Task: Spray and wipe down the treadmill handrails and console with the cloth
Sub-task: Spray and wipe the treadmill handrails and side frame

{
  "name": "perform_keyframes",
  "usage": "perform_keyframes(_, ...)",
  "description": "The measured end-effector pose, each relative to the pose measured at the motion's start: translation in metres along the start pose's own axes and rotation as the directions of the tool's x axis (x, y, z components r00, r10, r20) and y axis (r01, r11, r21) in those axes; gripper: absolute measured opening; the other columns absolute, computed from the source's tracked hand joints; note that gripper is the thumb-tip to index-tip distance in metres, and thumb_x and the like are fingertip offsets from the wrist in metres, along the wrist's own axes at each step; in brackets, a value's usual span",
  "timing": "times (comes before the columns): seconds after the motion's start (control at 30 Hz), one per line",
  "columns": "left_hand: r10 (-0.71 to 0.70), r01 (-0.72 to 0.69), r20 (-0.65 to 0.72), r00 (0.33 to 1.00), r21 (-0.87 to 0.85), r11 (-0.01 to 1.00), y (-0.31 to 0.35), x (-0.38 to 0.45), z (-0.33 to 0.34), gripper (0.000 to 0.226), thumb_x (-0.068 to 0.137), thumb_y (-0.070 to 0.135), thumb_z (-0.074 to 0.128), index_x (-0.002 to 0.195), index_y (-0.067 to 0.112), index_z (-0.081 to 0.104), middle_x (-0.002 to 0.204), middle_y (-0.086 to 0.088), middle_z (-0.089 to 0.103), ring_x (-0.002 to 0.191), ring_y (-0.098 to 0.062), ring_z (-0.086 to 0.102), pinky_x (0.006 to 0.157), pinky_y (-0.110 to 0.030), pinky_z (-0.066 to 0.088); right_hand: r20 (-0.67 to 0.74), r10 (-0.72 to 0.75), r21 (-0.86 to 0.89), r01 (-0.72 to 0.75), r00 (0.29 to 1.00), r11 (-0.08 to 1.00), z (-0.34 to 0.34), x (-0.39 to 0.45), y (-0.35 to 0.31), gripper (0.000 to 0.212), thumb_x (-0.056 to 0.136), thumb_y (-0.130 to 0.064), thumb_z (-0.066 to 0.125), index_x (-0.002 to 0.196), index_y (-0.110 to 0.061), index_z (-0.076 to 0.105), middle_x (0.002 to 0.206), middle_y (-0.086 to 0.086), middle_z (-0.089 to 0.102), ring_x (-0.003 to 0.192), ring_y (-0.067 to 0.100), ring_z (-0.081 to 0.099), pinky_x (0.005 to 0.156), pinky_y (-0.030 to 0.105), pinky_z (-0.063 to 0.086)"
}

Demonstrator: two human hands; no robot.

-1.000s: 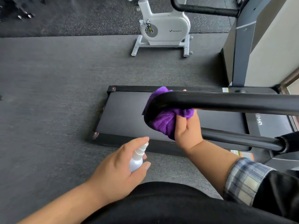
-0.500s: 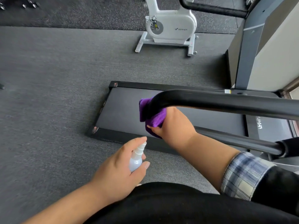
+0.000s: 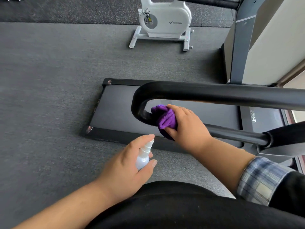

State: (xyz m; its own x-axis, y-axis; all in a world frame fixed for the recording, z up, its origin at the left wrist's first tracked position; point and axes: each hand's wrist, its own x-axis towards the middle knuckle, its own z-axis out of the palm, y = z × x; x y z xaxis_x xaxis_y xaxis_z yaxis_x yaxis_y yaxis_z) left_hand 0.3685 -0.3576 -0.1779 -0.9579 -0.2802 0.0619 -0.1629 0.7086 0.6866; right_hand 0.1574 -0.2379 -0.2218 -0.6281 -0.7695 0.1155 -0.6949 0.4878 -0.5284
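A black U-shaped treadmill handrail runs across the middle of the view and bends back at its left end. My right hand presses a bunched purple cloth around the lower bar, just right of the bend. My left hand holds a small white spray bottle upright, below and left of the cloth, with a finger on its nozzle. The treadmill deck lies on the floor under the rail. No console is in view.
A white exercise bike stands on the grey floor beyond the deck. A grey upright of a larger machine rises at the far right. My dark clothing fills the bottom edge.
My right hand has slid the purple cloth from the upper bar's end, around the bend, onto the lower bar. The left hand with the bottle has stayed about where it was.
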Motion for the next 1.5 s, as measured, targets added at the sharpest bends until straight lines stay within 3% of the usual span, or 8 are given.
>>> perform_keyframes(0.17, 0.018, -0.018, -0.004, 1.000, -0.008, 1.000, -0.001, -0.001, 0.001, 0.066, 0.082, 0.053, 0.056, 0.132, 0.072, 0.018, 0.111, 0.032, 0.054, 0.096, -0.002, 0.060, 0.084, -0.020, 0.047, -0.059, 0.014, 0.433, 0.014, 0.998, 0.901, 0.002, 0.020, -0.034, 0.043, 0.086, -0.036, 0.073, 0.123, -0.020, 0.058, 0.117, -0.001, 0.065, 0.112, 0.017, 0.059, 0.098, 0.041, 0.047)
perform_keyframes(0.37, -0.014, 0.014, -0.011, 1.000, 0.005, 1.000, -0.012, -0.011, -0.010, 0.063, 0.080, 0.053, 0.056, 0.131, 0.069, 0.023, 0.113, 0.034, 0.054, 0.096, 0.006, 0.058, 0.083, -0.003, 0.038, -0.134, 0.206, 0.428, -0.131, 0.969, 0.894, 0.033, 0.032, -0.088, 0.073, 0.067, -0.073, 0.069, 0.119, -0.023, 0.052, 0.109, -0.005, 0.061, 0.106, 0.017, 0.059, 0.089, 0.031, 0.046)
perform_keyframes(0.57, 0.018, -0.019, -0.020, 1.000, -0.019, 1.000, -0.021, -0.009, -0.019, 0.060, 0.078, 0.054, 0.056, 0.129, 0.066, 0.026, 0.109, 0.030, 0.057, 0.092, -0.002, 0.062, 0.084, -0.029, 0.050, -0.113, 0.131, 0.083, -0.122, 0.985, 0.989, 0.039, 0.042, -0.075, 0.047, 0.074, -0.051, 0.077, 0.104, -0.024, 0.053, 0.097, -0.002, 0.064, 0.091, 0.024, 0.064, 0.073, 0.032, 0.043)
perform_keyframes(0.83, 0.171, -0.167, 0.065, 0.983, -0.057, 0.984, -0.018, 0.020, -0.005, 0.069, 0.080, 0.051, 0.060, 0.138, 0.062, 0.025, 0.107, 0.028, 0.059, 0.094, -0.001, 0.062, 0.084, -0.018, 0.045, 0.014, 0.004, -0.469, 0.003, 1.000, 0.883, 0.036, 0.029, -0.056, 0.060, 0.083, -0.030, 0.072, 0.134, -0.019, 0.041, 0.117, 0.003, 0.060, 0.104, 0.030, 0.062, 0.081, 0.040, 0.044)
perform_keyframes(0.93, 0.203, -0.194, 0.131, 0.970, -0.082, 0.978, -0.009, 0.032, 0.010, 0.068, 0.081, 0.051, 0.059, 0.138, 0.061, 0.025, 0.106, 0.029, 0.058, 0.094, 0.001, 0.061, 0.083, -0.007, 0.040, 0.019, 0.061, -0.518, -0.043, 0.998, 0.854, 0.027, 0.014, -0.039, 0.066, 0.079, -0.032, 0.075, 0.135, -0.021, 0.041, 0.116, 0.002, 0.057, 0.104, 0.028, 0.060, 0.081, 0.040, 0.044)
perform_keyframes(1.07, 0.282, -0.267, 0.171, 0.944, -0.107, 0.958, 0.008, 0.043, 0.028, 0.069, 0.081, 0.048, 0.060, 0.140, 0.059, 0.025, 0.108, 0.028, 0.058, 0.090, 0.002, 0.061, 0.082, -0.010, 0.042, -0.002, 0.128, -0.551, -0.108, 0.992, 0.827, 0.013, -0.011, -0.004, 0.074, 0.073, -0.034, 0.079, 0.135, -0.022, 0.042, 0.116, 0.002, 0.058, 0.103, 0.028, 0.060, 0.084, 0.041, 0.046)
perform_keyframes(1.3, 0.329, -0.310, 0.187, 0.926, -0.125, 0.943, 0.040, 0.055, 0.056, 0.068, 0.082, 0.050, 0.057, 0.139, 0.062, 0.023, 0.108, 0.028, 0.056, 0.090, 0.000, 0.061, 0.075, -0.017, 0.047, -0.019, 0.259, -0.555, -0.225, 0.966, 0.800, -0.036, -0.061, 0.075, 0.056, 0.081, -0.024, 0.069, 0.132, -0.022, 0.047, 0.114, 0.003, 0.060, 0.102, 0.031, 0.061, 0.087, 0.042, 0.044)
perform_keyframes(1.5, 0.306, -0.293, 0.213, 0.928, -0.089, 0.952, 0.064, 0.058, 0.077, 0.064, 0.083, 0.050, 0.056, 0.138, 0.057, 0.025, 0.099, 0.025, 0.059, 0.088, 0.003, 0.060, 0.076, -0.009, 0.041, -0.019, 0.341, -0.536, -0.297, 0.940, 0.790, -0.085, -0.103, 0.136, 0.045, 0.092, -0.027, 0.062, 0.135, -0.023, 0.047, 0.117, 0.001, 0.060, 0.107, 0.030, 0.059, 0.098, 0.042, 0.043)
